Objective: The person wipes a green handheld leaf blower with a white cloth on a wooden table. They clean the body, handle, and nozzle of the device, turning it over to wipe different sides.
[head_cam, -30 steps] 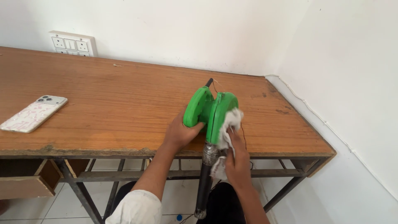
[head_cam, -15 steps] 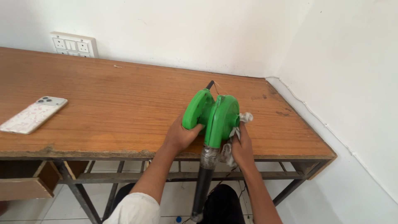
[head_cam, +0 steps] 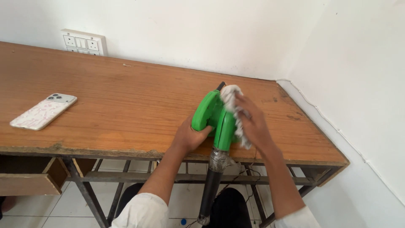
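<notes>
Green blower [head_cam: 213,120] on table edge, black nozzle overhanging downward; white cloth [head_cam: 233,101] pressed against its top.

We see both our arms reaching forward and up from the bottom of the view, with white sleeves near the elbows and bare forearms. Our left hand [head_cam: 192,135] sits lower, with its fingers curled tight around the green blower [head_cam: 215,116], thumb toward the top. Our right hand [head_cam: 253,122] is higher and a bit farther out. Its palm faces down and left, fingers close together and pressed flat on a white cloth [head_cam: 232,95]. The two hands are near each other but do not touch.
</notes>
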